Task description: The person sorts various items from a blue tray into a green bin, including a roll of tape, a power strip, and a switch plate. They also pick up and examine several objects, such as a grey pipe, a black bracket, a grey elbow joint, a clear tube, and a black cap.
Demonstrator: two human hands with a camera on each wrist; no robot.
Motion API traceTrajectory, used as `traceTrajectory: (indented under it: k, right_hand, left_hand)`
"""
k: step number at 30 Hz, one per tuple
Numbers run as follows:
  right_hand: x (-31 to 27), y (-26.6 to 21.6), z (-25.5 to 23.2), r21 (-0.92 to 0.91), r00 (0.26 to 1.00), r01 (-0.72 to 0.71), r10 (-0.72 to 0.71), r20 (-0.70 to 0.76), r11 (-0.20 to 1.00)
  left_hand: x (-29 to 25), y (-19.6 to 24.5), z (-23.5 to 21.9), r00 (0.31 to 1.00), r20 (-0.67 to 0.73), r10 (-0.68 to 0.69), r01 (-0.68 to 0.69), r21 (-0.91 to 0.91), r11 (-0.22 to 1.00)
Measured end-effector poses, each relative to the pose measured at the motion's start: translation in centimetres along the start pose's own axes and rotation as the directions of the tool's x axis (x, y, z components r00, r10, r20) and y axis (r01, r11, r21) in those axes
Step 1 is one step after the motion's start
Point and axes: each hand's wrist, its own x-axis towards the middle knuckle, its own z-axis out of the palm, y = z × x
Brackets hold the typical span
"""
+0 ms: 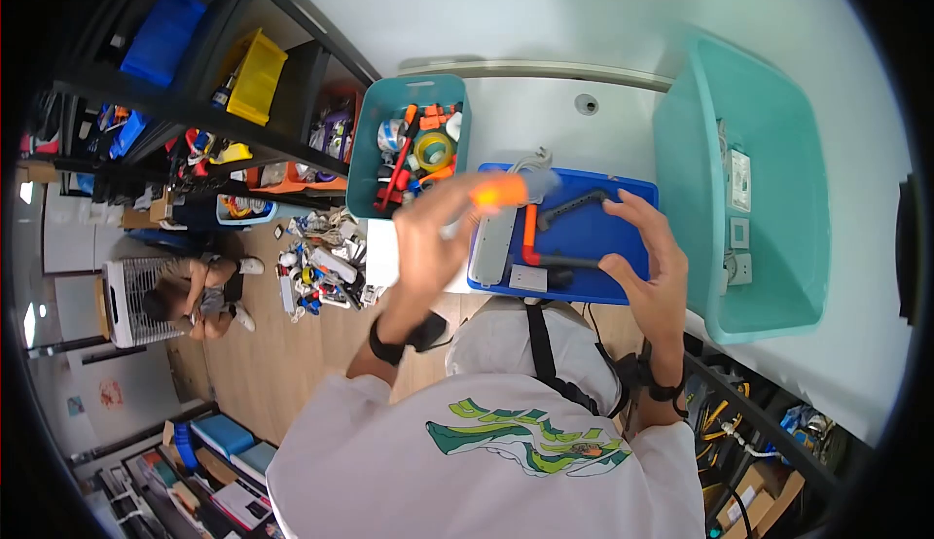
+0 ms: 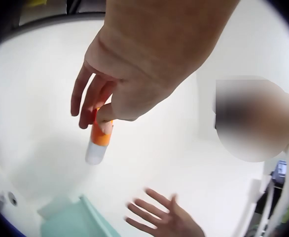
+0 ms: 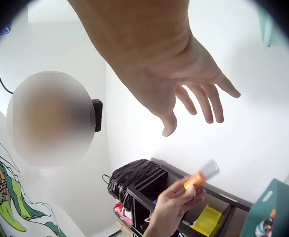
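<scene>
Pinched in the left hand (image 2: 127, 74), an orange-and-white tube (image 2: 99, 140) is hanging above the blue tray (image 1: 584, 237) near the surface's front edge, long axis pointing toward the tray. Right hand (image 1: 650, 262) is hovering over the tray's right side, fingers (image 3: 203, 101) spread, holding nothing.

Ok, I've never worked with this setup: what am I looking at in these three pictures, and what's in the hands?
No machine here: a person works with two bare hands. The big picture comes from a camera on their head, looking down; the other two come from cameras on each wrist. The left hand holds up an orange and white tube-shaped object, pinched in its fingers; the left wrist view shows it too. The right hand is open, fingers spread, over a blue tray that carries a grey power strip and black and orange tools. Behind the tray stands a small teal bin of tools and tape; a large teal tub sits on the right.
</scene>
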Motion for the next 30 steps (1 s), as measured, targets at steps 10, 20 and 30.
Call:
traceTrajectory:
  k: [10, 20, 30]
  right_hand:
    - [-2.0, 2.9, -2.7, -0.147, 0.992, -0.116, 0.122, 0.032, 0.982]
    - [-4.4, 3.1, -3.1, -0.271, 0.987, -0.146, 0.159, 0.026, 0.951]
    - [-7.1, 3.4, -3.3, -0.197, 0.936, -0.352, 0.347, -0.059, 0.915]
  left_hand:
    - [2.4, -28.2, -2.3, 0.841, 0.159, -0.517, 0.327, 0.613, 0.719]
    - [7.0, -34.9, 5.6, 0.773, 0.179, -0.608, 0.312, 0.728, 0.611]
    - [3.2, -40.4, 8.6, 0.838, 0.214, -0.501, 0.222, 0.706, 0.672]
